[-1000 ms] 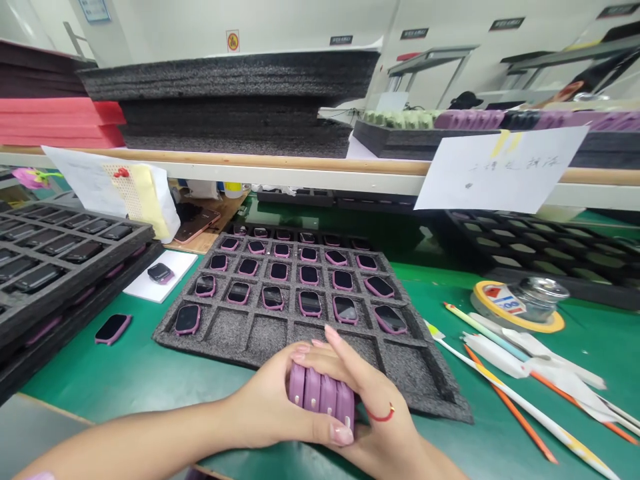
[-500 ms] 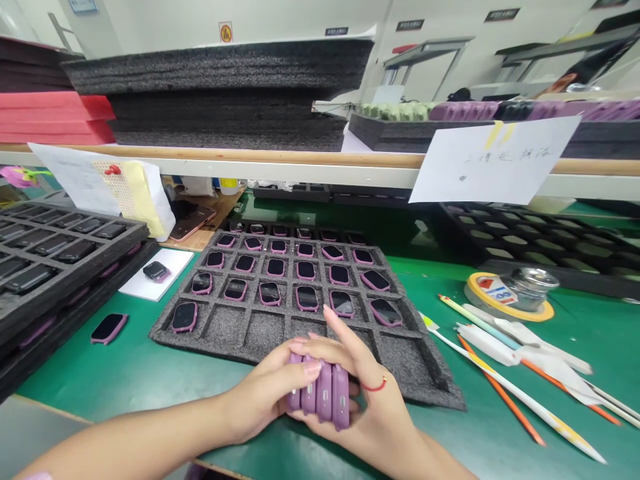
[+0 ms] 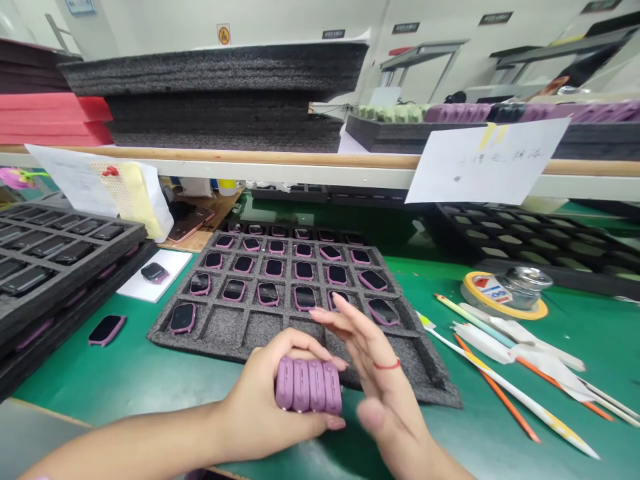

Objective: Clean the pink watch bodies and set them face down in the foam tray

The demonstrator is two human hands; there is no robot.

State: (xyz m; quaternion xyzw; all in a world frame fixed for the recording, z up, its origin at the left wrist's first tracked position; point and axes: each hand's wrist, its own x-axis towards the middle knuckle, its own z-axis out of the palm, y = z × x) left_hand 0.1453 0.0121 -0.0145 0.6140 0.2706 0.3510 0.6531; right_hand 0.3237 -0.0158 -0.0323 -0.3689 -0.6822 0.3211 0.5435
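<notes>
Several purple smartwatch cases (image 3: 309,387) stand side by side in a row, gripped by my left hand (image 3: 267,393) with its thumb below and fingers above. Just to their right, my right hand (image 3: 377,380) is apart from them, fingers stretched and thumb spread, with a red string on it. Beyond both hands lies a dark grey foam tray (image 3: 200,348) with square pockets. Purple-rimmed smartwatches with black screens, such as one near-left watch (image 3: 183,318), sit in most pockets. Bare pockets show along the near row; my hands cover part of it.
Left are a loose smartwatch (image 3: 107,330), another watch (image 3: 155,271) on white paper, and stacked foam trays (image 3: 65,280) of dark watches. Tape (image 3: 500,303), a glass jar (image 3: 530,279) and several brushes and sticks (image 3: 525,393) lie right. A shelf (image 3: 280,163) spans the back.
My right hand has let go of the watch cases and moved right, opening its fingers. The row is now in my left hand alone, turned so a different side faces me.
</notes>
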